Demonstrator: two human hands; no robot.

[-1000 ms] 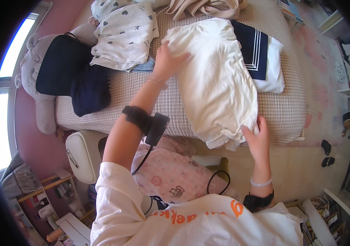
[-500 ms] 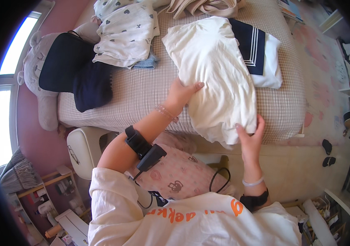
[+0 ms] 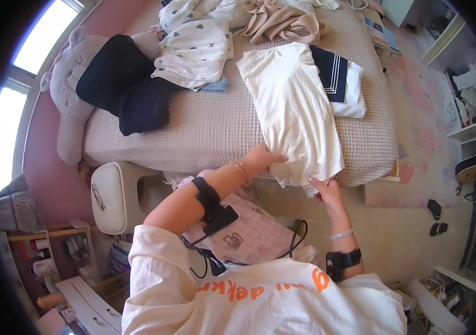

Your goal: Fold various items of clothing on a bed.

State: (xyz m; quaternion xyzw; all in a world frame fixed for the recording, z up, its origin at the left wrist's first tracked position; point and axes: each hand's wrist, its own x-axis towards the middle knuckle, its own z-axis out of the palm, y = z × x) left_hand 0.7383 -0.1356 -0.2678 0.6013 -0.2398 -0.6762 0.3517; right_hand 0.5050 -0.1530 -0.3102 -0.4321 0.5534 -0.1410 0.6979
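A white shirt (image 3: 294,106) is spread lengthwise over the near edge of the bed, its lower end hanging slightly past that edge. My left hand (image 3: 263,160) grips the shirt's left side close to the bottom, thumb on top and fingers underneath. At the hem, my right hand (image 3: 328,192) pinches the cloth between thumb and fingers. Partly under the shirt's right side lies a folded white top with a navy, white-striped sailor collar (image 3: 330,72).
On the checked bed (image 3: 204,128) lie a heart-print garment (image 3: 196,56), dark folded clothes (image 3: 143,109) and a beige ribbed garment (image 3: 282,25). A grey plush toy (image 3: 70,128) rests at the left. A white chair (image 3: 116,206) stands before the bed; black slippers (image 3: 436,218) are on the floor at right.
My left hand has slid down the shirt's left side toward the hem. My right hand has shifted from the lower right corner inward along the hem. The view has shifted slightly.
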